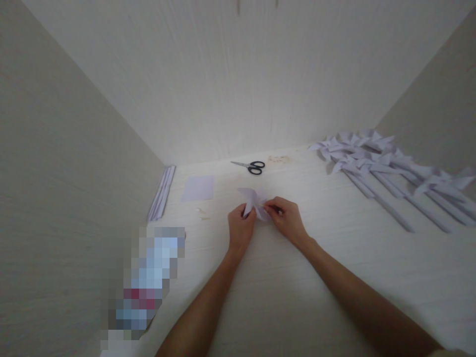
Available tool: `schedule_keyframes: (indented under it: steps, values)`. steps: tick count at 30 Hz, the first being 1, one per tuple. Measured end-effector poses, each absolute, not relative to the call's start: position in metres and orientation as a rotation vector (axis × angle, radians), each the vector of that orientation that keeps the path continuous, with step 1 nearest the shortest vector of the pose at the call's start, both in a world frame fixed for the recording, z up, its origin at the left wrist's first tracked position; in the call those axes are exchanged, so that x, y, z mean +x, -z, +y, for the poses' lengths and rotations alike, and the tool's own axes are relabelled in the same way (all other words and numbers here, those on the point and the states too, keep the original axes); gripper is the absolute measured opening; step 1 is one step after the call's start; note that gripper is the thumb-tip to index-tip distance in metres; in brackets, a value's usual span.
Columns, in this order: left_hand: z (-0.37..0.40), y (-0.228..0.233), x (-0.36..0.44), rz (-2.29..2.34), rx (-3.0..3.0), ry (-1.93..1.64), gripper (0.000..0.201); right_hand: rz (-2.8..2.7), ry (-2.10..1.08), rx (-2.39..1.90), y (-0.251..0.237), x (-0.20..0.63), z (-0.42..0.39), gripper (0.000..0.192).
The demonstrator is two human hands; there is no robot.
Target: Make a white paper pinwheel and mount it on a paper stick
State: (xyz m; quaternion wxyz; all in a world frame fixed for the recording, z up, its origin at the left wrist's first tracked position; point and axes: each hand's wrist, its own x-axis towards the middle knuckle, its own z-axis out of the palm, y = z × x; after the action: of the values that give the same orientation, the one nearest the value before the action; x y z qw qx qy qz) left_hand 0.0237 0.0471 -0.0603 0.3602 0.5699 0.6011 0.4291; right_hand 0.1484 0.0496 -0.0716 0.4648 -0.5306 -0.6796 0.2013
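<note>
Near the middle of the white surface, a folded white paper pinwheel (251, 195) is between my two hands. My left hand (240, 227) grips its near left side, thumb and fingers closed on the paper. At the pinwheel's centre, my right hand (286, 216) is closed in a pinch on a thin pale stick-like piece (261, 204); the fingertips partly hide it. Beyond the hands lie black-handled scissors (253, 167), blades pointing left. A square sheet of pale paper (198, 188) lies flat to the left, with small pale pieces (203, 214) just in front of it.
At the right lies a heap of paper pinwheels on rolled paper sticks (375, 161). Rolled paper sticks (161, 193) lean together by the left wall. A pixelated object (152, 277) lies at front left. Small pale scraps (279, 159) lie beside the scissors. Walls enclose three sides.
</note>
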Motion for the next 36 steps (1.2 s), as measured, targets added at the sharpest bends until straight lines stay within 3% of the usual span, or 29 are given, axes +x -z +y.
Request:
schedule_keyframes:
  steps: [36]
  values:
    - [0.0458,0.0592,0.0249,1.564,1.426,-1.181,0.013,-1.809,-0.313,-1.212,0.0723,0.1442,0.0443,0.013]
